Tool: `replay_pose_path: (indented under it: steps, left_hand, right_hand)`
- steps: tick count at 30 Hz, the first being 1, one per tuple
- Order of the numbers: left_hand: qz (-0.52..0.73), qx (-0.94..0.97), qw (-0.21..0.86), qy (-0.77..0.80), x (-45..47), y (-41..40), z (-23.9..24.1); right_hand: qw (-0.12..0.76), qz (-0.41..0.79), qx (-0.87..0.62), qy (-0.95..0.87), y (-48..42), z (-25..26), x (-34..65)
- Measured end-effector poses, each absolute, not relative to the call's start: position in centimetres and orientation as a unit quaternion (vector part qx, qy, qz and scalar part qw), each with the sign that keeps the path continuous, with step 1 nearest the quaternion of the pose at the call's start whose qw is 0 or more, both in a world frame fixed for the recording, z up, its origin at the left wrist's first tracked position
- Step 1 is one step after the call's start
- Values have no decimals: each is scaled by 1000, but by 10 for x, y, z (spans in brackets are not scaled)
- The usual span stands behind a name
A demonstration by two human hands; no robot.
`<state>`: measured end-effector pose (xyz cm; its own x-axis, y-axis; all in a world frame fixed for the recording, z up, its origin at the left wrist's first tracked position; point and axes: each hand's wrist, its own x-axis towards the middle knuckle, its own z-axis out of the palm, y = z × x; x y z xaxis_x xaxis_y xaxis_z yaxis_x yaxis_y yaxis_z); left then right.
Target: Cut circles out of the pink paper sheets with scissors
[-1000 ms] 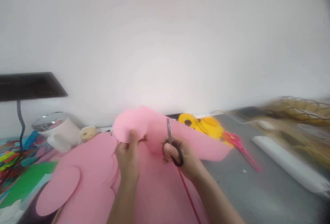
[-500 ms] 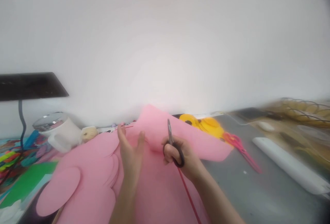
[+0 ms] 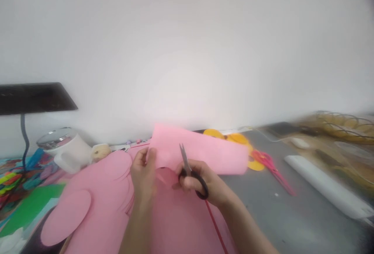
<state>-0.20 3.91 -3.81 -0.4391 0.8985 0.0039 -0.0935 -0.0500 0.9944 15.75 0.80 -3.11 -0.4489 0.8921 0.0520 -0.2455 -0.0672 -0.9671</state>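
My left hand pinches the left edge of a pink sheet, which looks like thin foam or paper. This sheet stands partly raised and curves away to the right. In my right hand is a pair of scissors with black handles; the blades point up and lie slightly apart in front of the sheet. More pink material spreads flat beneath both hands. Left of my left hand lie several overlapping pink round cut-outs. A thin red strip runs below my right wrist.
Pink-handled scissors and yellow cut-outs lie to the right on the grey table. A long white object is farther right. At left stand a white mug with a shiny lid and a dark panel.
My left hand's fingers have closed on the pink sheet's edge. The sheet has swung left and lower. The scissors have shifted slightly left, and their blades have parted.
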Motion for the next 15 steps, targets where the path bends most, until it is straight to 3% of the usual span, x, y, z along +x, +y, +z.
replay_pose_path:
  steps: [4, 9, 15]
  left_hand:
    - [692, 286, 476, 462, 7, 35, -29]
    - [660, 296, 549, 418, 12, 32, -25]
    - [618, 369, 575, 390, 10, 30, -22]
  right_hand:
    - [492, 622, -236, -562, 8, -32, 153]
    - [637, 479, -311, -518, 10, -32, 150]
    - [594, 467, -369, -541, 8, -29, 148]
